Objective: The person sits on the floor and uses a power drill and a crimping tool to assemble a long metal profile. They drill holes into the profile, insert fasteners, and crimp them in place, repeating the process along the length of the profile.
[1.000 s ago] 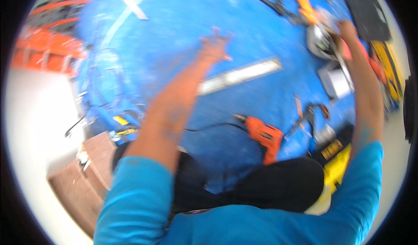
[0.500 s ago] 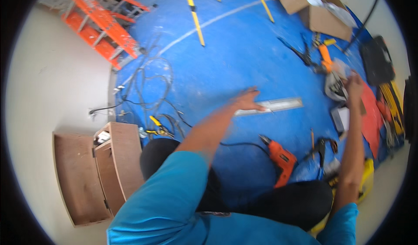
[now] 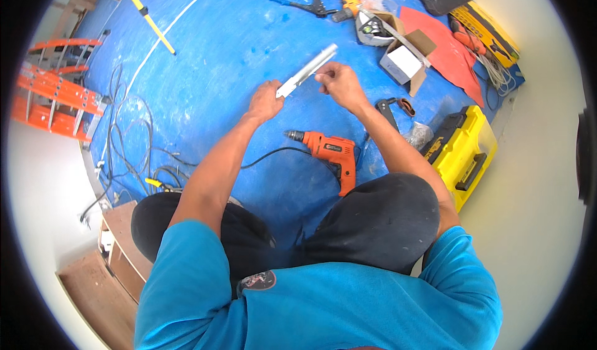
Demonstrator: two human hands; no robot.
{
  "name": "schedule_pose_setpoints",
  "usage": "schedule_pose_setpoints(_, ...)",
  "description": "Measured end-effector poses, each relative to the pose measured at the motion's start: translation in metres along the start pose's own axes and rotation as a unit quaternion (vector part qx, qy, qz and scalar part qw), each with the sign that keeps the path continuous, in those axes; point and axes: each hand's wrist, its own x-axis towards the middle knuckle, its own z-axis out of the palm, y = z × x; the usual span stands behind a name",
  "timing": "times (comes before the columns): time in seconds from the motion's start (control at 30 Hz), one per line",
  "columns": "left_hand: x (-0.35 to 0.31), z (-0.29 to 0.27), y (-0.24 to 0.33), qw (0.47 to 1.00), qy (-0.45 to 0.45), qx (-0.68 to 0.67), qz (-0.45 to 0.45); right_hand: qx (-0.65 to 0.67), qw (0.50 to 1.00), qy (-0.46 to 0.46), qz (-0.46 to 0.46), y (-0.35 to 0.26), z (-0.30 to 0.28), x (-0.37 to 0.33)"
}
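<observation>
1 white strip point(image 3: 307, 71), near end part-hidden, clamped in L hand point(image 3: 266, 101) grip; R hand point(image 3: 339, 85) grip: can't tell.

The strip point(image 3: 308, 70) looks smooth, shiny metal; the drill point(image 3: 334, 148) plastic with a metal chuck point(image 3: 294, 135); box point(image 3: 423, 41) matt cardboard; toolbox point(image 3: 476, 142) glossy plastic; shirt point(image 3: 348, 306) matt cloth; cabinet point(image 3: 102, 291) wood

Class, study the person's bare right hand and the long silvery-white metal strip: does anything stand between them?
Nothing visible does. The bare right hand is close beside the long silvery-white metal strip, though contact is unclear; the bare left hand grips the strip's near end. The orange, pistol-shaped drill lies outside that gap.
</observation>
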Motion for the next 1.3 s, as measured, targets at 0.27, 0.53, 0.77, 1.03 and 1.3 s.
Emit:
schedule_pose_setpoints(0.27, 0.053, -0.056, 0.082, 0.868, -0.018, -0.495, -0.015, -0.061, 0.983, 0.117, -0.131, -0.063, -0.030, -0.005)
schedule_pose_setpoints(0.53, 0.055, -0.115, 0.151, 0.581, -0.087, -0.805, 0.076, 0.001, 0.961, 0.156, -0.227, -0.125, -0.045, -0.027)
schedule_pose_setpoints(0.77, 0.041, -0.140, 0.178, 0.569, -0.088, -0.812, 0.100, -0.135, 0.937, 0.194, -0.258, -0.143, -0.050, -0.045)
schedule_pose_setpoints(1.03, 0.036, -0.146, 0.187, 0.592, -0.074, -0.788, 0.150, -0.080, 0.939, 0.214, -0.257, -0.145, -0.052, -0.048)
schedule_pose_setpoints(1.3, 0.030, -0.140, 0.197, 0.671, -0.019, -0.725, 0.157, -0.194, 0.920, 0.222, -0.257, -0.152, -0.060, -0.058)
